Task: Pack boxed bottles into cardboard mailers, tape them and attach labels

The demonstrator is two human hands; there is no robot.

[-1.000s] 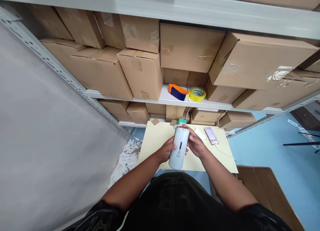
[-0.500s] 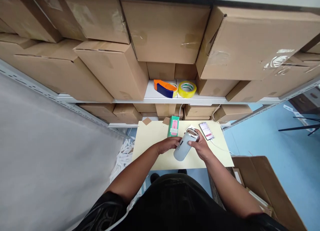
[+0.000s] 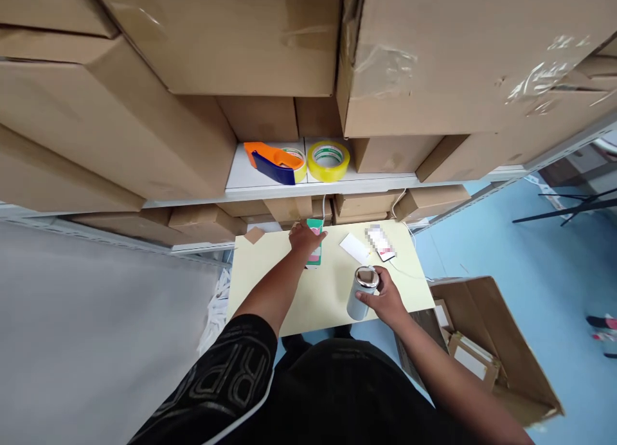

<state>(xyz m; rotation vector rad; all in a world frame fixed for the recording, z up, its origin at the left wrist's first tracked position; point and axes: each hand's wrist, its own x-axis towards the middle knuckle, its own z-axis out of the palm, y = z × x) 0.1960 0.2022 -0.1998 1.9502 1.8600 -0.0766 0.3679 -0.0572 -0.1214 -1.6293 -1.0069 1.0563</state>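
Note:
A pale grey cylindrical container (image 3: 357, 301) with a shiny silver top stands nearly upright near the front edge of the table (image 3: 332, 303). My right hand (image 3: 385, 297) is closed round its right side, with the thumb across the front. Farther back, my left hand (image 3: 305, 239) reaches over a small green-and-pink box (image 3: 315, 257). Its thumb lies at the box's right edge and its fingers are on the left and top, partly hidden. Between the hands and the phone (image 3: 382, 244) lies a white paper or card (image 3: 355, 247).
A shelf (image 3: 270, 194) with large cardboard boxes (image 3: 434, 65) overhangs the table. On it sit an orange-and-blue tape dispenser (image 3: 274, 162) and a yellow tape roll (image 3: 328, 162). An open carton (image 3: 506, 342) stands at the right. A white cable (image 3: 399, 200) runs behind the phone.
My left hand has left the container and moved forward onto the green-and-pink box. The container, in my right hand, is now lower and more upright. The view has shifted.

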